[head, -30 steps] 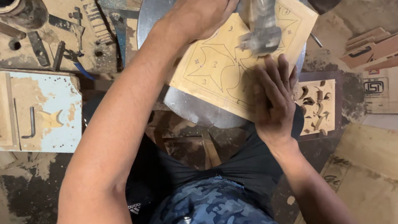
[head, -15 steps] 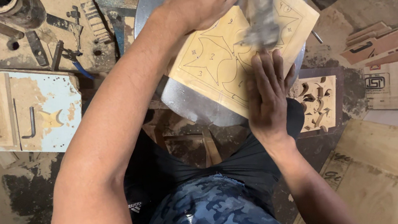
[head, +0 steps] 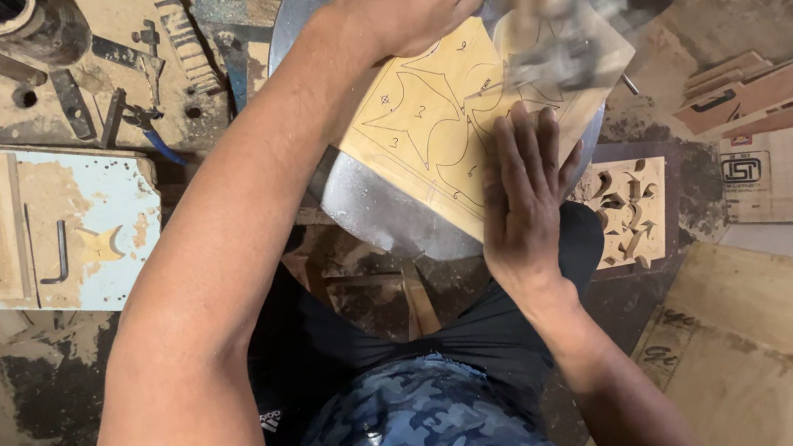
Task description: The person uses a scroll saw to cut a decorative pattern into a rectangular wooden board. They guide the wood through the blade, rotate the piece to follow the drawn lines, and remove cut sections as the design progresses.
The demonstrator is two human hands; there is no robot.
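The plywood sheet [head: 427, 139] you worked on was pale yellow, marked with dark pencilled star and leaf outlines. The round metal plate [head: 364, 207] under it was dull silver-grey. To one side, a board [head: 105, 229] showed chipped light blue paint over raw tan wood. Your shorts [head: 412, 433] carried a blue camouflage pattern. A small carved panel [head: 627, 210] was cream with dark cut-out curls.
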